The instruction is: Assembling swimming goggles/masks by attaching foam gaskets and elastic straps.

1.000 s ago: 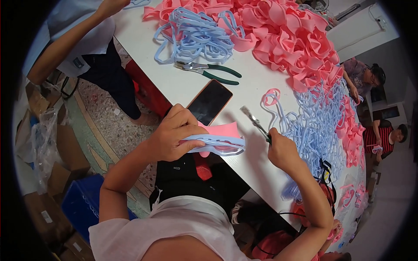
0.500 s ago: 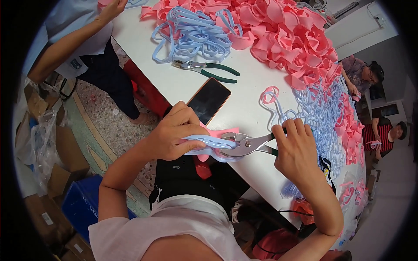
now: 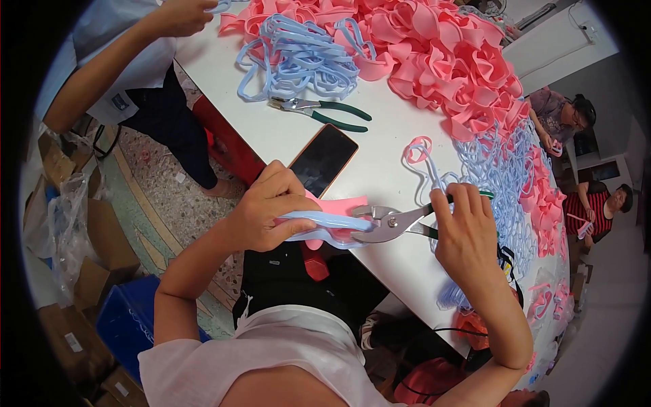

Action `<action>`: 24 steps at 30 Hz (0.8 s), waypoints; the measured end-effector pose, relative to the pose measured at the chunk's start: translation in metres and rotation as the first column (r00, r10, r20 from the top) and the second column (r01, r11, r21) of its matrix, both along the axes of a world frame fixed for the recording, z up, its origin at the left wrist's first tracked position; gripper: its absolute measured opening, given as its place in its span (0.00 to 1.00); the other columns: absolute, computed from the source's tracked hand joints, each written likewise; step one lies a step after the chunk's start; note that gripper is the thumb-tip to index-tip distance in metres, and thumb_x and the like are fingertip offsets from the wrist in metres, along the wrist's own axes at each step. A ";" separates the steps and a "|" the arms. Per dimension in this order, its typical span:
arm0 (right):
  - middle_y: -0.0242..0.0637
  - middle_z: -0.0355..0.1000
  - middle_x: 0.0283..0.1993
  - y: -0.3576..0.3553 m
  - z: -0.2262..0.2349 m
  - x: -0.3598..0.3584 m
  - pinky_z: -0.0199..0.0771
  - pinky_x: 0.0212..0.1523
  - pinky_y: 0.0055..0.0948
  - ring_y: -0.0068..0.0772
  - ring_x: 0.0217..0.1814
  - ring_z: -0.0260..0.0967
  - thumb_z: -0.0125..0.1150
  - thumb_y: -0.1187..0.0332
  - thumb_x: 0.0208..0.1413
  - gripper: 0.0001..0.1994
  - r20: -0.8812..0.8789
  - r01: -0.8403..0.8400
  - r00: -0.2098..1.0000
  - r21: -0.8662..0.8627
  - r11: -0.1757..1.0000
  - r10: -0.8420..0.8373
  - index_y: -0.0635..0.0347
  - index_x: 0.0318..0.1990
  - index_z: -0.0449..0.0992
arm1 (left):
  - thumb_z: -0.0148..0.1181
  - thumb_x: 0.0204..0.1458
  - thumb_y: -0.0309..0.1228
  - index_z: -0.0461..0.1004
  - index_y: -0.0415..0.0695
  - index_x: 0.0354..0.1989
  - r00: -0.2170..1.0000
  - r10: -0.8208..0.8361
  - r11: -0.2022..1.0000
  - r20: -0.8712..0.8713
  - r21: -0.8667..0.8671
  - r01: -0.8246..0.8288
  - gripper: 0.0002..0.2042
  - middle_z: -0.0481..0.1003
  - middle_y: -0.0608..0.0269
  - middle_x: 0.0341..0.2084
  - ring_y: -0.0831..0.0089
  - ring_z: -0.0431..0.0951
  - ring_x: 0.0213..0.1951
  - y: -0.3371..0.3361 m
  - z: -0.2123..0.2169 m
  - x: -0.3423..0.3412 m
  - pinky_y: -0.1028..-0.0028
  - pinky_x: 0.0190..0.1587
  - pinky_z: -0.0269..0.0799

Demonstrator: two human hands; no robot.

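Note:
My left hand (image 3: pixel 270 207) is closed, pinching a light blue strap (image 3: pixel 325 220) together with a pink foam-like piece (image 3: pixel 346 205). In my right hand (image 3: pixel 468 234) is a pair of pliers (image 3: pixel 390 224) with green handles, its metal jaws parted around the far end of the blue strap. Whether the jaws touch the strap is hard to tell. My right fingers wrap over the handles and partly hide them. Both hands are above the table's near edge.
On the white table (image 3: pixel 400 125) lie a phone (image 3: pixel 324 159), second pliers (image 3: pixel 322 112), a blue strap bundle (image 3: pixel 298 57), pink pieces (image 3: pixel 434 54) and tangled blue straps (image 3: pixel 495 169). A co-worker's arm (image 3: pixel 115 61) is at left. A blue bin (image 3: pixel 125 315) stands below.
The pliers' jaws and handles have spread wider. My left hand and the strap have shifted slightly left. The co-worker's hand at upper left has moved.

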State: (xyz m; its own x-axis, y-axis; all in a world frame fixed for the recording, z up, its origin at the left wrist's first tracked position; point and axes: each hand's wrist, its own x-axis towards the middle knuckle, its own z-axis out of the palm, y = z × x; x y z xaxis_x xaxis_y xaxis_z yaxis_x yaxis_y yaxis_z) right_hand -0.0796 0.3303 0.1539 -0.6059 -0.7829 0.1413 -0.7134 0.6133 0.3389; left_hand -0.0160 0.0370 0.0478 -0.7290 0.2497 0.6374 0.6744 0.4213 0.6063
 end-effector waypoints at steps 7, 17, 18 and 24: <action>0.37 0.63 0.30 0.005 0.002 0.009 0.60 0.35 0.35 0.37 0.36 0.62 0.53 0.72 0.48 0.07 -0.172 0.062 0.984 0.097 0.993 -0.045 0.61 0.35 0.70 | 0.70 0.42 0.29 0.81 0.41 0.35 0.998 0.032 0.998 0.050 0.048 -0.034 0.11 0.69 0.61 0.27 0.67 0.64 0.32 0.003 -0.003 0.000 0.71 0.35 0.61; 0.46 0.68 0.34 0.024 -0.037 0.000 0.67 0.37 0.43 0.48 0.38 0.67 0.56 0.73 0.47 0.08 0.321 0.255 0.930 -0.214 0.943 -0.179 0.61 0.35 0.68 | 0.65 0.49 0.27 0.80 0.37 0.35 0.960 0.101 0.953 0.262 0.252 -0.170 0.08 0.70 0.62 0.28 0.72 0.66 0.32 0.000 -0.021 -0.004 0.75 0.35 0.61; 0.49 0.70 0.37 0.021 -0.039 0.006 0.70 0.39 0.45 0.52 0.41 0.69 0.59 0.68 0.49 0.10 0.471 0.412 0.826 -0.132 0.902 -0.309 0.63 0.36 0.68 | 0.63 0.52 0.28 0.79 0.36 0.36 0.913 0.143 0.894 0.382 0.345 -0.284 0.07 0.69 0.63 0.29 0.75 0.66 0.32 -0.002 -0.023 0.000 0.77 0.35 0.61; 0.49 0.70 0.39 0.026 -0.119 0.006 0.71 0.39 0.44 0.49 0.43 0.70 0.63 0.55 0.51 0.19 0.395 0.650 0.688 0.039 0.759 -0.609 0.65 0.36 0.68 | 0.60 0.58 0.32 0.78 0.35 0.37 0.887 0.185 0.788 0.423 0.475 -0.391 0.10 0.67 0.67 0.29 0.81 0.66 0.33 0.019 -0.037 0.003 0.80 0.35 0.60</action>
State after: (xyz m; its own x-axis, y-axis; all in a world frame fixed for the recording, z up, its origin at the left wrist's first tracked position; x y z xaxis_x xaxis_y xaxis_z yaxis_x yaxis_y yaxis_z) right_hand -0.0741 0.3565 0.0345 -0.9712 -0.1925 -0.1402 -0.2016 0.9780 0.0532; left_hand -0.0126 0.0561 0.0110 -0.9009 -0.3119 0.3018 0.2843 0.1013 0.9534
